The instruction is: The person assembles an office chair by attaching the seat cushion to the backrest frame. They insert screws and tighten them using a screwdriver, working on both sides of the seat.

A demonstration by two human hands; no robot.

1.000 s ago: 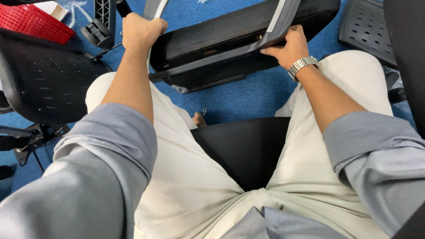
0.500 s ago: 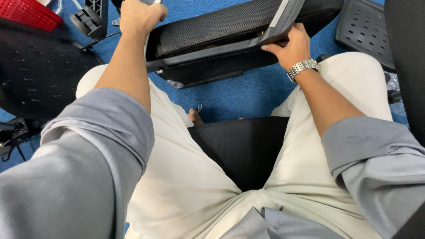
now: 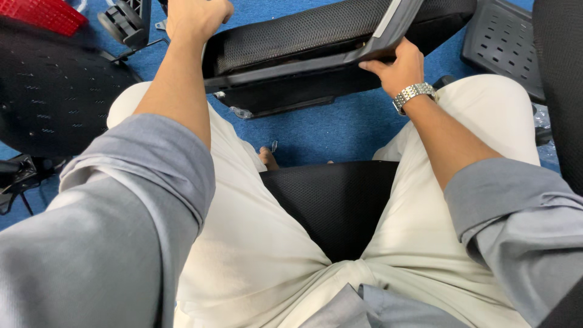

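A black mesh chair seat [image 3: 303, 30] hangs above the blue carpet floor [image 3: 340, 130], just past the seated person's knees, its long axis running side to side and tipped so the right end rises toward the top edge of the view. The left hand [image 3: 197, 15] is clenched at the seat's left end, though what the fingers close on is cut off by the frame. The right hand [image 3: 398, 67], wearing a metal wristwatch [image 3: 413, 94], grasps the grey plastic edge at the seat's right side, thumb on top. A perforated black chair back [image 3: 54, 91] lies left; another panel [image 3: 504, 42] lies right, partly hidden.
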